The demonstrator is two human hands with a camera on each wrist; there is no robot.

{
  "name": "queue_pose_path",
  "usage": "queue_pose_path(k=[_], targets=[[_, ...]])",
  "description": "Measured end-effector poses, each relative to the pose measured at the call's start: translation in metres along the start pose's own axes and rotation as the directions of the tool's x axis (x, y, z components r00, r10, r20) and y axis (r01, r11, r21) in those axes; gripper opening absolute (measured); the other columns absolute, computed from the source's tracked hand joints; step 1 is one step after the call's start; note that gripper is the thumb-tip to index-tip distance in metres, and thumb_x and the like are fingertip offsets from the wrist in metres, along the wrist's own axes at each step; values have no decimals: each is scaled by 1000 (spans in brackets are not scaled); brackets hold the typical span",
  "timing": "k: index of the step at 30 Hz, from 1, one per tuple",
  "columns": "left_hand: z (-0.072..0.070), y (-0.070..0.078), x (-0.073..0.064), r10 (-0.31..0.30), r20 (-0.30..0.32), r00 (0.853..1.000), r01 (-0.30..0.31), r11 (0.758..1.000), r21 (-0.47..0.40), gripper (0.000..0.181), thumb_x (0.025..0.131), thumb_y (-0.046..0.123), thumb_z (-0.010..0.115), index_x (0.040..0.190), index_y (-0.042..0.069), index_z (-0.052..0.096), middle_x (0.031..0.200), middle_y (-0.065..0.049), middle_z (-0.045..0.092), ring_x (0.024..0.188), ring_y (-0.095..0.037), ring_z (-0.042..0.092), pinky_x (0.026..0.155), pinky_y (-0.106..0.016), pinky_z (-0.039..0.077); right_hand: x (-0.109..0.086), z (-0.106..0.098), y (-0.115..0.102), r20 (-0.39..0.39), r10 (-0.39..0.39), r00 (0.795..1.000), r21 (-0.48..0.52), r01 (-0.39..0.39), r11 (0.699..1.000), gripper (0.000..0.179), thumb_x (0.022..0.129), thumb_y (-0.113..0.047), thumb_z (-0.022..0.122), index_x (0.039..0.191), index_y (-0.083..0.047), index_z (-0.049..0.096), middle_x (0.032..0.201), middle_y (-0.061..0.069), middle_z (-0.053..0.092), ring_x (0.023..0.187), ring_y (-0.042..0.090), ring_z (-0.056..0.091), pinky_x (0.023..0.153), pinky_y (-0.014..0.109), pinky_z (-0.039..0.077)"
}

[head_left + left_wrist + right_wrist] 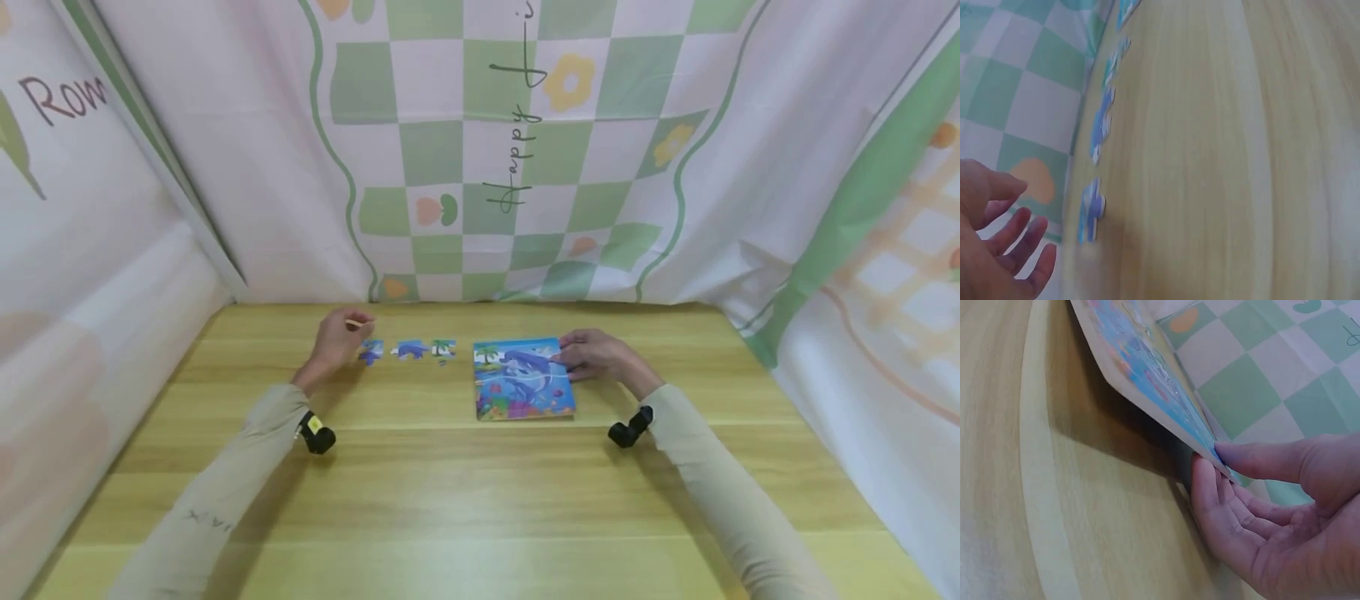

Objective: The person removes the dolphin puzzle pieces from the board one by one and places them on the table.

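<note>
Puzzle pieces (410, 350) laid near far edge of tabletop (420, 483), assembly judged unfinished; board (522, 387) pinched by right hand (596, 353), left hand (337, 342) loosely spread

head: above, forward-down, farthest | both wrists: close, low across tabletop (450, 492) | shared: tabletop, checkered curtain (431, 150)

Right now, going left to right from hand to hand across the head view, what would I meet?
Left hand, first puzzle piece, second puzzle piece, palm-tree puzzle piece, dolphin board, right hand.
</note>
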State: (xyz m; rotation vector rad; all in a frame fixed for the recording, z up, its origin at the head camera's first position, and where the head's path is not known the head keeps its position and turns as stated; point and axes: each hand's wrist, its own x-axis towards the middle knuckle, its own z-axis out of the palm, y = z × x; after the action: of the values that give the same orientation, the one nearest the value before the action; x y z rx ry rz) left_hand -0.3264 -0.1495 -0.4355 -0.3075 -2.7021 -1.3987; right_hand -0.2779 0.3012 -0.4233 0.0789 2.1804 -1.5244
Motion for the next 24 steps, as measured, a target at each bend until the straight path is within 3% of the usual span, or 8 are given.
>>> queue_pose_path(k=[6,10,14,19,24], targets=[[18,23,3,78,88,993,-75,997,-32,23,103,7,64,121,-6,67,122,-24,68,110,-40,67,91,-46,61,-2,-1,3,0,-23,1000,28,23,999,60,103,-3,61,150,17,29,112,11,63,86,13,68,82,30,64],[35,38,4,149,187,971,-147,989,-28,24,102,7,65,122,-6,67,120,-23,70,108,-39,68,94,-47,60,-2,-1,5,13,-39,999,46,38,998,59,104,-4,60,149,17,29,113,11,64,87,14,69,82,30,64],[56,51,5,209,307,929,-199,978,-65,24,101,7,67,122,-5,67,119,-20,71,108,-34,68,98,-45,58,-4,1,6,22,-44,999,18,44,999,60,103,-7,64,149,16,31,116,13,65,88,13,70,83,29,63],[84,64,5,269,439,857,-253,963,-95,23,99,14,73,116,-1,70,111,-14,72,101,-27,69,95,-40,59,-6,6,3,15,-32,999,-38,33,999,67,100,-11,70,147,16,31,116,14,64,88,12,70,83,29,62],[105,80,3,262,529,807,-288,957,-33,26,98,20,75,118,4,70,113,-10,73,105,-24,69,98,-38,58,-6,12,-4,-30,3,1000,-87,-5,996,66,98,-10,72,146,12,32,117,18,62,85,14,67,81,30,62]])
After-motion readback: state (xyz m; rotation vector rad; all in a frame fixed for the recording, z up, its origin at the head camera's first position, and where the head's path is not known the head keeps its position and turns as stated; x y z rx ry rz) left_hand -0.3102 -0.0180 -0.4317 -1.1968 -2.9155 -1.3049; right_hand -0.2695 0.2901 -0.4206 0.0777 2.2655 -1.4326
